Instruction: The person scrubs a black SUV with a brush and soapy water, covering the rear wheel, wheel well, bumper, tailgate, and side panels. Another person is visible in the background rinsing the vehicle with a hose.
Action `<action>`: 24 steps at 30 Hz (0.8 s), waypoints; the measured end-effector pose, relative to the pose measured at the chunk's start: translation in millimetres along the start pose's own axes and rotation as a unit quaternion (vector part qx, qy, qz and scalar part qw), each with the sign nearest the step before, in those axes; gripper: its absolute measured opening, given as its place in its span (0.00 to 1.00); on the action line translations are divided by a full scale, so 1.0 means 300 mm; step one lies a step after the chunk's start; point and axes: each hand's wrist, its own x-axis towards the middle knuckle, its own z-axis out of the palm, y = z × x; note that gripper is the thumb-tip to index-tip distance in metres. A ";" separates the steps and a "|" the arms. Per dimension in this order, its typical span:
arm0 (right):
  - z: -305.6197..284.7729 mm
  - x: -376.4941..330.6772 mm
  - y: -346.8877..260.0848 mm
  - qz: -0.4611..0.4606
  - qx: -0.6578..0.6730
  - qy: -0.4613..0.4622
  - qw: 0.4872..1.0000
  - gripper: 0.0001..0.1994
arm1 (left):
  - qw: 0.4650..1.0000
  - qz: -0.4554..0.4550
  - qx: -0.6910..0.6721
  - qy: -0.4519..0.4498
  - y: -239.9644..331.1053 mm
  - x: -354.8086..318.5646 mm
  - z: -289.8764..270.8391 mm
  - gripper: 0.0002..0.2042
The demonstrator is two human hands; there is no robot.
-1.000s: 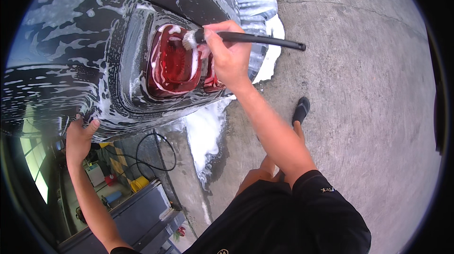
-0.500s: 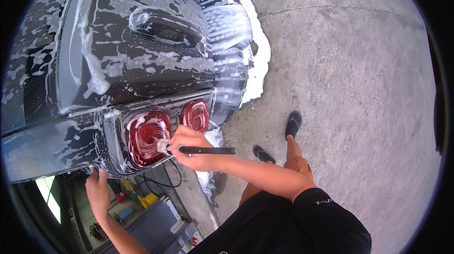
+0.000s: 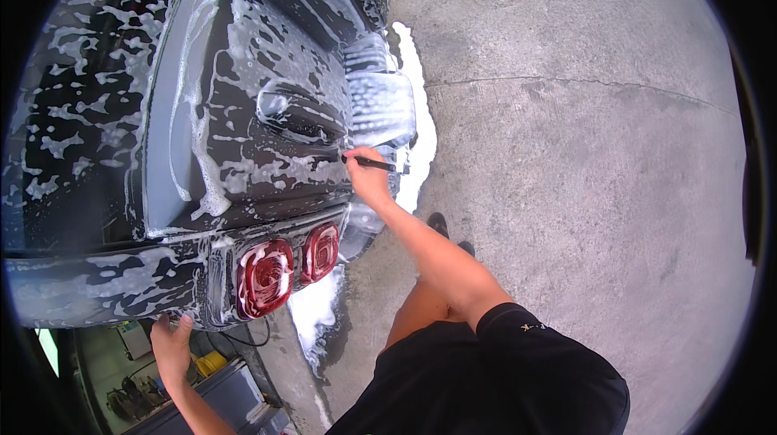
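A glossy black car body [image 3: 105, 111], streaked and blotched all over with white soap foam, fills the left half of the view, its panels curving with the lens. Low on it sit two round red tail lights [image 3: 285, 267], side by side, each ringed and smeared with foam. Just under the car's lower edge, the left hand [image 3: 171, 346] is pressed up against the bodywork with fingers spread, holding nothing. Further right, on the raised rear panel, there is one recessed dark handle pocket [image 3: 301, 115], and just beside its lower right corner the right hand [image 3: 368, 180] is closed around one slim black detailing brush [image 3: 372, 163]. The brush lies nearly level: its working end touches the foamy panel at the hand's left, partly hidden by the fingers, while the thin black handle sticks out to the right past the knuckles. Its bristles are too small to make out. A ridge of white foam [image 3: 421, 135] runs down the car's right edge onto the grey concrete floor [image 3: 583, 192], where two dark shoes [image 3: 441, 224] show beyond the person's black shorts [image 3: 502, 378].
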 end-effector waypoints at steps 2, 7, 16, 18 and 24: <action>-0.003 -0.065 -0.047 -0.071 0.044 -0.032 0.996 0.07 | 0.997 -0.060 0.015 -0.036 -0.036 -0.046 -0.007 0.39; -0.072 0.007 0.075 -0.032 0.009 -0.117 0.993 0.08 | 0.979 -0.064 -0.192 -0.026 -0.080 -0.057 0.035 0.41; -0.199 0.403 -0.106 0.156 0.210 -0.137 0.955 0.12 | 0.963 -0.124 -0.225 0.081 0.297 -0.075 0.113 0.34; -0.191 0.583 -0.244 0.104 0.217 -0.164 0.957 0.13 | 0.957 -0.151 -0.216 0.121 0.359 -0.071 0.139 0.32; -0.136 0.866 -0.963 -0.338 -0.002 -0.269 0.902 0.13 | 0.948 -0.236 -0.126 0.173 0.470 -0.119 0.221 0.41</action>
